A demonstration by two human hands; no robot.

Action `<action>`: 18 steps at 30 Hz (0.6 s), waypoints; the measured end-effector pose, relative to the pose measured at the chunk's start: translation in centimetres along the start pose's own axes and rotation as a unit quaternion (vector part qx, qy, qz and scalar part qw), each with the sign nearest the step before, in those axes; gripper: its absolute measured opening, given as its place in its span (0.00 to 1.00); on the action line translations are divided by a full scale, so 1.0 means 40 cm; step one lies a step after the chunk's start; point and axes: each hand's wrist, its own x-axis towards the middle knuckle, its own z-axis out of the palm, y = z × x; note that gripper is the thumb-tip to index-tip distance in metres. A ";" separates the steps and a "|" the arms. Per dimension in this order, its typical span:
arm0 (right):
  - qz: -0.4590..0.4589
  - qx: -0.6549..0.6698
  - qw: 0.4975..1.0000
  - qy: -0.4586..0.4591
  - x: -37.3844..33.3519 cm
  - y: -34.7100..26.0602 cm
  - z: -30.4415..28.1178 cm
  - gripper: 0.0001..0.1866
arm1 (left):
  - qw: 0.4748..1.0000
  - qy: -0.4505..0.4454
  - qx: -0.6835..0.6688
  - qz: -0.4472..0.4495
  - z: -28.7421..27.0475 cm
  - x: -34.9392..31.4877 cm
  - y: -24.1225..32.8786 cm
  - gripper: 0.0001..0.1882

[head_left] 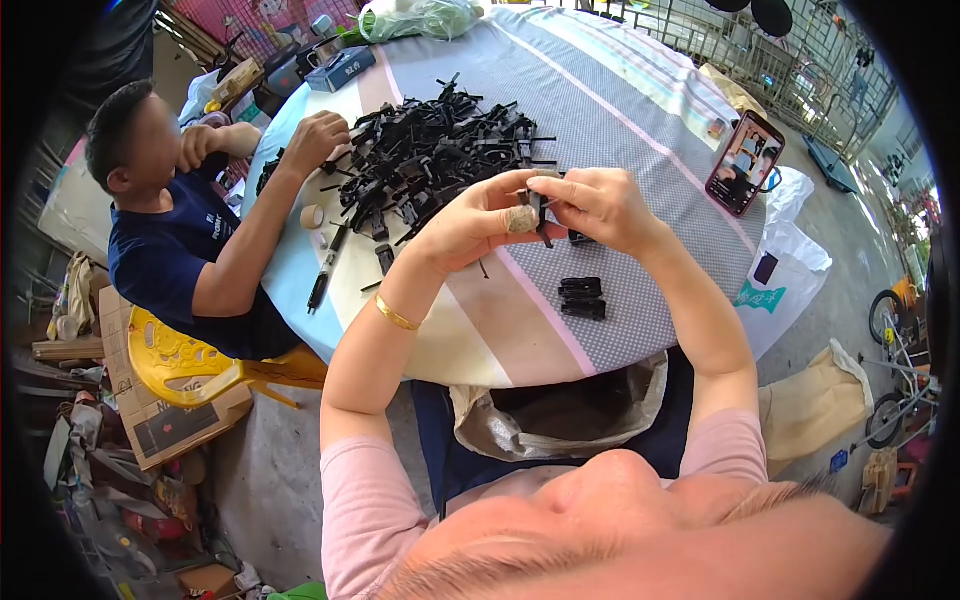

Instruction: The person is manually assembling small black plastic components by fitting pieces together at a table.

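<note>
Sleeves [370,510], short, plain lt. pink, 7 & 4 o'clock; bangle [397,314], gold-col., L wrist, 9 o'clock; thumb wrap [520,220], beige, L hand [472,225], 1 o'clock.

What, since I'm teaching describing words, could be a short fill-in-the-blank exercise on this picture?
1. The left hand and right hand hold a small part coloured ____.
2. The gold-coloured bangle is on the same arm as the ____ hand.
3. The plastic chair is coloured ____.
4. The phone is toward the table's ____ side.

Missing words: black; left; yellow; right.
</note>
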 end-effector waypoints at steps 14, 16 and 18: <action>0.304 0.365 0.879 0.036 0.016 -0.034 0.017 0.09 | 0.937 0.222 0.234 0.133 0.048 0.013 -0.017 0.13; 0.299 0.363 0.882 0.028 0.015 -0.037 0.016 0.09 | 0.922 0.237 0.267 0.150 0.060 0.014 -0.022 0.12; 0.313 0.363 0.877 0.021 0.017 -0.048 0.024 0.09 | 0.904 0.253 0.301 0.169 0.064 0.014 -0.027 0.12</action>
